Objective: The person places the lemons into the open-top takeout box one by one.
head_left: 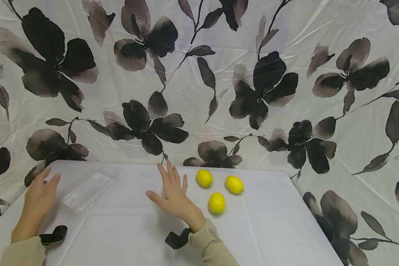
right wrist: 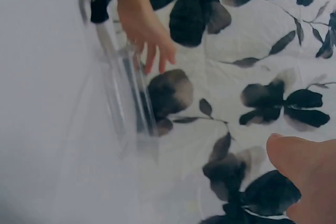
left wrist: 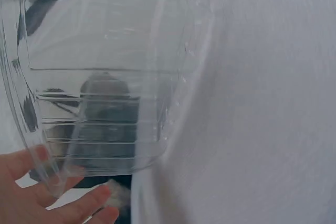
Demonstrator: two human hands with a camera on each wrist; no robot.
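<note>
A clear plastic container (head_left: 88,190) lies on the left of the white table, large in the left wrist view (left wrist: 121,98). At its left side is my left hand (head_left: 40,199), its thumb apart from the fingers. In the left wrist view its fingertips overlap the container's corner, partly seen through the plastic. My right hand (head_left: 176,199) hovers over the table's middle with fingers spread and nothing in it. Three yellow lemons (head_left: 217,203) lie just right of that hand; the others are a back-left lemon (head_left: 204,178) and a back-right lemon (head_left: 234,184).
The white tabletop (head_left: 269,229) ends at a back edge just behind the lemons. A white cloth with dark flowers (head_left: 199,96) hangs behind it. Each wrist carries a black strap mount, such as the right wrist's mount (head_left: 177,239).
</note>
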